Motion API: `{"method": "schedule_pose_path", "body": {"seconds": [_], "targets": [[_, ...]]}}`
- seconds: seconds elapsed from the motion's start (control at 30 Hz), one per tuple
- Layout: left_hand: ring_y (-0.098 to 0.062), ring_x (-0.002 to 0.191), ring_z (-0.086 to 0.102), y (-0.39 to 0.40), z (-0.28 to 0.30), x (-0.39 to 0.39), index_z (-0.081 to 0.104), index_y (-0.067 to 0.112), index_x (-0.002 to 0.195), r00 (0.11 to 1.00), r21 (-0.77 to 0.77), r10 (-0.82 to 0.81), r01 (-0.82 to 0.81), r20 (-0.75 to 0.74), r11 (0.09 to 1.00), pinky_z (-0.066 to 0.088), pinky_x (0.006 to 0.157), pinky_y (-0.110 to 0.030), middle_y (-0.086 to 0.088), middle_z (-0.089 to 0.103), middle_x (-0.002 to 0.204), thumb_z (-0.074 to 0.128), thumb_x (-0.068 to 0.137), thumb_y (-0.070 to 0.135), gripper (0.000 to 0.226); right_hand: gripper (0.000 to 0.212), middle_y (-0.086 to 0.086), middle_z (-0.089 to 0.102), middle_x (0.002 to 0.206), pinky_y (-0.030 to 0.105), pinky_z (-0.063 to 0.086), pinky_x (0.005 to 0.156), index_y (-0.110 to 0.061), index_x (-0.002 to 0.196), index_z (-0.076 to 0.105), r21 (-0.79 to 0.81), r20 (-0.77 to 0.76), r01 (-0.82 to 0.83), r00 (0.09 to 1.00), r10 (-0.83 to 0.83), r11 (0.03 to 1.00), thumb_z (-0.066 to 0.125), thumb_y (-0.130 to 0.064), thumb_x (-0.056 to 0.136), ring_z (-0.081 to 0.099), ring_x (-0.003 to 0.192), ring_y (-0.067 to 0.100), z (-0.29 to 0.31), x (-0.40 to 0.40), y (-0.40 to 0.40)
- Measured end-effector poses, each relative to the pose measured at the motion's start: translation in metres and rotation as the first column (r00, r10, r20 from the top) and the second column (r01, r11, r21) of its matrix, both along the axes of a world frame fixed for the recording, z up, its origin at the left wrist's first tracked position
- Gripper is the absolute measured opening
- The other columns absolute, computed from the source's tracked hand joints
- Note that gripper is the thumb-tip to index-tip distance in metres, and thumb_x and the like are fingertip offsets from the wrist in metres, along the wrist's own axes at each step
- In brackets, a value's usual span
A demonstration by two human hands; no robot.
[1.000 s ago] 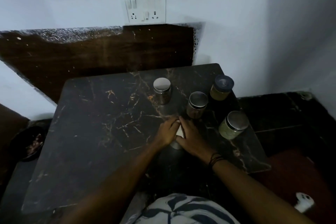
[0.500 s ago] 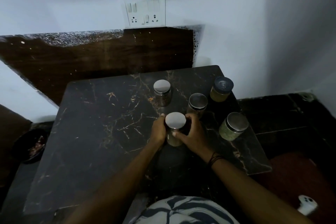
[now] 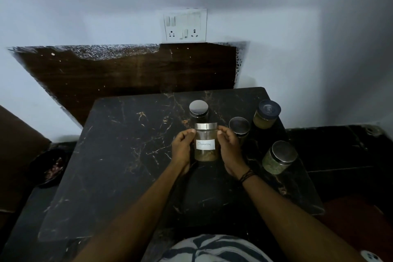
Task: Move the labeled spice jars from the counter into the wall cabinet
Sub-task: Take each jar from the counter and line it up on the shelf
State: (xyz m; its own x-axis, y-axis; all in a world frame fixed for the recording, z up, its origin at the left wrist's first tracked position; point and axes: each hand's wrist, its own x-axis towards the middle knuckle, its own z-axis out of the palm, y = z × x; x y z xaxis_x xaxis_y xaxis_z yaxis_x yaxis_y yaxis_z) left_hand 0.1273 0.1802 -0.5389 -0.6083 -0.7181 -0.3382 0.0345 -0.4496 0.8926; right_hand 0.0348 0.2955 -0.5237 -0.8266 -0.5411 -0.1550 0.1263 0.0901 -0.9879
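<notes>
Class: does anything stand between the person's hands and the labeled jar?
Nothing does. The left hand and right hand press directly on opposite sides of the labeled jar; the other jars stand behind and to the right.

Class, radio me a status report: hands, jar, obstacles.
Left hand and right hand clasp labelled jar, upright. Four jars remain on counter. No cabinet in view.

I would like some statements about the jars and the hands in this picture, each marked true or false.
1. Both hands, left hand and right hand, hold the labeled jar. True.
2. The held jar lies on its side. False: it is upright, label toward the camera.
3. Four other jars stand on the counter. True.
4. The dark-lidded jar is nearest the person. False: it stands far right, toward the wall.
</notes>
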Motion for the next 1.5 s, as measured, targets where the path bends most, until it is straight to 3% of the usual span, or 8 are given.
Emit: {"method": "schedule_pose_path", "body": {"seconds": [0.13, 0.33, 0.57, 0.7, 0.83, 1.07, 1.3, 1.5], "targets": [[-0.026, 0.090, 0.072, -0.001, 0.010, 0.001, 0.069, 0.012, 0.103, 1.000, -0.002, 0.016, -0.017, -0.007, 1.000, 0.060, 0.077, -0.041, -0.012, 0.074, 0.103, 0.064, 0.093, 0.023, 0.017, 0.023, 0.002, 0.070, 0.115, 0.040, 0.056, 0.092, -0.021, 0.117, 0.063, -0.057, 0.038, -0.001, 0.999, 0.003, 0.998, 0.048, -0.018, 0.100, 0.067, 0.105, 0.018, 0.008, 0.003, -0.001], [-0.016, 0.081, 0.072, -0.023, 0.069, -0.018, 0.069, 0.011, 0.105, 0.996, -0.164, 0.029, -0.043, -0.087, 0.986, 0.058, 0.067, -0.029, -0.004, 0.076, 0.096, 0.064, 0.093, 0.028, 0.022, 0.034, -0.010, 0.073, 0.110, 0.035, 0.057, 0.089, -0.033, 0.113, 0.062, -0.237, 0.042, -0.051, 0.997, 0.063, 0.970, 0.051, -0.005, 0.097, 0.070, 0.103, 0.011, 0.066, -0.013, -0.022], [-0.022, 0.086, 0.068, -0.067, 0.196, -0.054, 0.069, 0.006, 0.106, 0.955, -0.328, 0.037, -0.138, -0.296, 0.934, 0.056, 0.077, -0.038, -0.013, 0.073, 0.099, 0.065, 0.093, 0.022, 0.021, 0.036, -0.011, 0.073, 0.112, 0.033, 0.058, 0.089, -0.033, 0.117, 0.063, -0.407, -0.142, -0.133, 0.987, 0.081, 0.904, 0.052, -0.004, 0.097, 0.069, 0.104, 0.008, 0.187, -0.045, -0.065], [-0.025, 0.086, 0.067, -0.083, 0.262, -0.063, 0.069, 0.010, 0.099, 0.917, -0.357, 0.035, -0.189, -0.397, 0.915, 0.056, 0.076, -0.040, -0.013, 0.072, 0.099, 0.066, 0.093, 0.022, 0.014, 0.036, -0.007, 0.072, 0.112, 0.025, 0.058, 0.076, -0.028, 0.119, 0.063, -0.469, -0.232, -0.182, 0.970, 0.078, 0.865, 0.050, -0.003, 0.097, 0.071, 0.098, 0.006, 0.251, -0.052, -0.083], [-0.018, 0.080, 0.065, -0.093, 0.320, -0.063, 0.071, 0.016, 0.094, 0.884, -0.404, 0.043, -0.256, -0.466, 0.878, 0.051, 0.064, -0.030, -0.006, 0.071, 0.094, 0.066, 0.092, 0.026, 0.011, 0.036, -0.005, 0.067, 0.120, 0.023, 0.058, 0.073, -0.023, 0.128, 0.059, -0.481, -0.346, -0.228, 0.937, 0.056, 0.846, 0.050, -0.007, 0.099, 0.070, 0.095, 0.000, 0.307, -0.053, -0.093], [-0.011, 0.078, 0.064, -0.110, 0.417, -0.057, 0.072, 0.021, 0.091, 0.826, -0.509, -0.008, -0.340, -0.564, 0.791, 0.050, 0.068, -0.029, 0.000, 0.071, 0.089, 0.067, 0.091, 0.032, 0.011, 0.032, -0.007, 0.070, 0.116, 0.022, 0.055, 0.070, -0.029, 0.125, 0.063, -0.515, -0.482, -0.302, 0.876, 0.020, 0.802, 0.052, -0.014, 0.098, 0.068, 0.097, 0.003, 0.402, -0.056, -0.114], [-0.019, 0.083, 0.068, -0.124, 0.491, -0.058, 0.065, 0.004, 0.104, 0.790, -0.510, 0.002, -0.399, -0.613, 0.762, 0.056, 0.073, -0.032, -0.014, 0.073, 0.097, 0.070, 0.089, 0.035, 0.035, 0.020, -0.003, 0.067, 0.104, 0.016, 0.051, 0.058, -0.019, 0.117, 0.054, -0.531, -0.513, -0.267, 0.857, -0.054, 0.804, 0.054, -0.022, 0.097, 0.067, 0.079, 0.000, 0.477, -0.062, -0.138], [-0.021, 0.081, 0.069, -0.145, 0.533, -0.076, 0.068, 0.015, 0.087, 0.798, -0.546, 0.115, -0.501, -0.592, 0.671, 0.055, 0.065, -0.034, -0.007, 0.074, 0.087, 0.070, 0.086, 0.045, 0.030, 0.018, 0.000, 0.066, 0.107, 0.034, 0.055, 0.071, -0.023, 0.111, 0.054, -0.509, -0.527, -0.210, 0.843, -0.110, 0.835, 0.057, -0.029, 0.094, 0.066, 0.094, 0.017, 0.512, -0.073, -0.167]]}}
